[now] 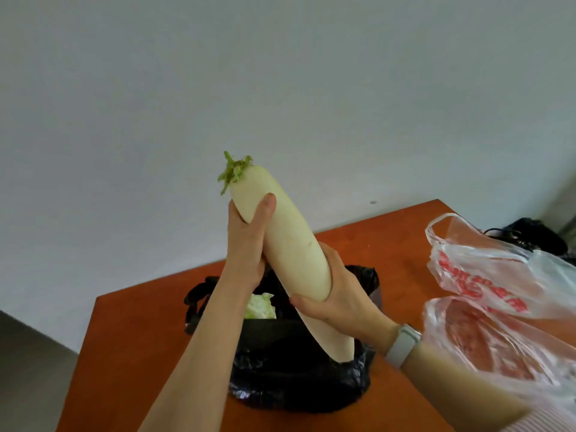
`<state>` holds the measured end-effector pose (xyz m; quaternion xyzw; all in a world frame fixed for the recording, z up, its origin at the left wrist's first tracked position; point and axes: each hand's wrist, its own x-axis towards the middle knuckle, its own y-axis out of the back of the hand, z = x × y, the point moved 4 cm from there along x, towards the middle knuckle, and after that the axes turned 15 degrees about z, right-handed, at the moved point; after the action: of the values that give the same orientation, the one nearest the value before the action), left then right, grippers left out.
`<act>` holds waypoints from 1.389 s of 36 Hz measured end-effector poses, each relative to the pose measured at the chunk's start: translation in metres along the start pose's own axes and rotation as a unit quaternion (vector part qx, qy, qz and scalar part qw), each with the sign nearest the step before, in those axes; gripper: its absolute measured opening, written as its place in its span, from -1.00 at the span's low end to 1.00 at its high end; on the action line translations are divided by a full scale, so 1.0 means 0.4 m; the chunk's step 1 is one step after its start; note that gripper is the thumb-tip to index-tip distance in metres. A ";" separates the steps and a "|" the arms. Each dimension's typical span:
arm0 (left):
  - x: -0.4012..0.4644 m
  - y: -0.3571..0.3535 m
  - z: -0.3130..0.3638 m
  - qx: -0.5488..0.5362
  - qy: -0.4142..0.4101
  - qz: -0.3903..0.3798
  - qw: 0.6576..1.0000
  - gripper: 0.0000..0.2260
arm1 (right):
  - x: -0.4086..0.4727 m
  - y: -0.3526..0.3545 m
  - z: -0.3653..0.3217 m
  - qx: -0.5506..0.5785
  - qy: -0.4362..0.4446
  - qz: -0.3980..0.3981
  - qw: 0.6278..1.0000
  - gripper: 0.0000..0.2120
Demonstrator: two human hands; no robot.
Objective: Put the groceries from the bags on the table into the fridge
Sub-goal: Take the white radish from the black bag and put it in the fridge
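Note:
A long white radish (290, 244) with a trimmed green top is held tilted above a black plastic bag (290, 372) on the orange-brown table (131, 353). My left hand (246, 241) grips its upper part, thumb across the front. My right hand (336, 294) grips it lower down, with a watch on that wrist. The radish's tip points down toward the bag's near side. Pale green cabbage (260, 307) shows inside the black bag. No fridge is in view.
A clear plastic bag with red print (486, 285) stands on the table's right side, partly over my right forearm. A dark object (530, 235) lies behind it at the far right. A plain white wall runs behind the table; grey floor shows at the left.

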<state>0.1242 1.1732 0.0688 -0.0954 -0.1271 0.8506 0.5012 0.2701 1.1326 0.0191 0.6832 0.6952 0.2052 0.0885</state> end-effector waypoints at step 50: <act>-2.862 -1.535 -0.645 0.040 0.147 -0.793 0.590 -0.21 | -2.017 2.131 0.602 -0.077 -0.328 0.720 0.607 -0.27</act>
<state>1.2565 0.4861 0.0552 -0.0607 -0.0425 0.0960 0.9926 1.1868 0.3612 0.0215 0.9756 -0.1146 0.0172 0.1864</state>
